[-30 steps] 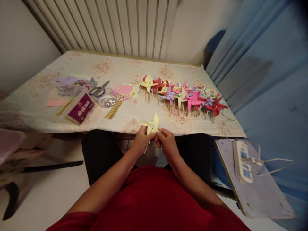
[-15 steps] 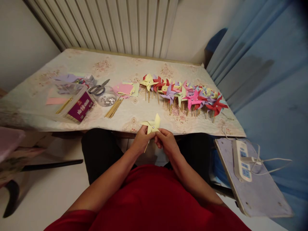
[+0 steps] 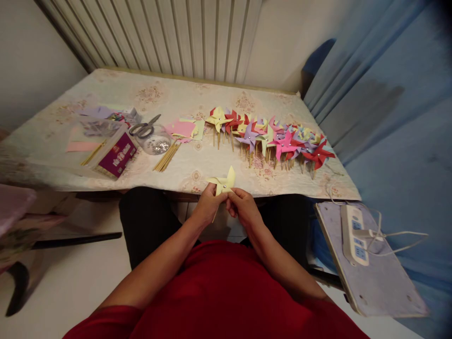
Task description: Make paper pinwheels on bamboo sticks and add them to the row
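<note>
A pale yellow paper pinwheel (image 3: 223, 182) with a small silver pin at its centre is held just in front of the table's near edge. My left hand (image 3: 207, 206) grips it from the left, with its wooden stick showing below the fingers. My right hand (image 3: 243, 207) pinches it from the right. Both hands hover over my lap, close together and touching the pinwheel.
On the patterned tablecloth (image 3: 197, 167) lie a row of finished coloured pinwheels (image 3: 275, 139), loose wooden sticks (image 3: 166, 157), scissors (image 3: 144, 128) on a clear bowl of pins (image 3: 157, 145), a purple box (image 3: 118, 154) and paper squares (image 3: 183, 129). A board with a power strip (image 3: 355, 234) stands at right.
The view has shifted slightly upward; my hands keep holding the yellow pinwheel in nearly the same place.
</note>
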Motion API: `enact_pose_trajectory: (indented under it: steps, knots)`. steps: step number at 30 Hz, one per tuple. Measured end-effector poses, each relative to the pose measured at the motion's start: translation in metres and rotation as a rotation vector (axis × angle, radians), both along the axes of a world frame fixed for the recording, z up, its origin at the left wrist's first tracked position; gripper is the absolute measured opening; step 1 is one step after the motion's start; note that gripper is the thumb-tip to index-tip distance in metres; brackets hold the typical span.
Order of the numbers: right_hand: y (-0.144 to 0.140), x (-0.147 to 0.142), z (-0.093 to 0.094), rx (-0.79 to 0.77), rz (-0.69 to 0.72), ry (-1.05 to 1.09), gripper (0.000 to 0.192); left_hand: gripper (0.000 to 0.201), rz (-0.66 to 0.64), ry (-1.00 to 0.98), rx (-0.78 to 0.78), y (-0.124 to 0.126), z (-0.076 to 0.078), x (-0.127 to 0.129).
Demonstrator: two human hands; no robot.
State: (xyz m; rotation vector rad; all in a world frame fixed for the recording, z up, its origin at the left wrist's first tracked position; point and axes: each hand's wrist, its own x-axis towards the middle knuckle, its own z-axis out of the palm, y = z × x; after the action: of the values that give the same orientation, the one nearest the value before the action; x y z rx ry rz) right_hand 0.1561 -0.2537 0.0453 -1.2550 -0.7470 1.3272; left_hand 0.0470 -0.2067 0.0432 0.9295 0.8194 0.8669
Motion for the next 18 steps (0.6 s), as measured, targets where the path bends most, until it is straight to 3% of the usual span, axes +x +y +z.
enact_pose_trajectory:
  steps: [18]
  knots:
    - [-0.0029,-0.0042,0.0014,-0.005,-0.094,-0.022,0.021,0.034,-0.018,-0.021,0.012,0.0009,-0.0040,-0.0020]
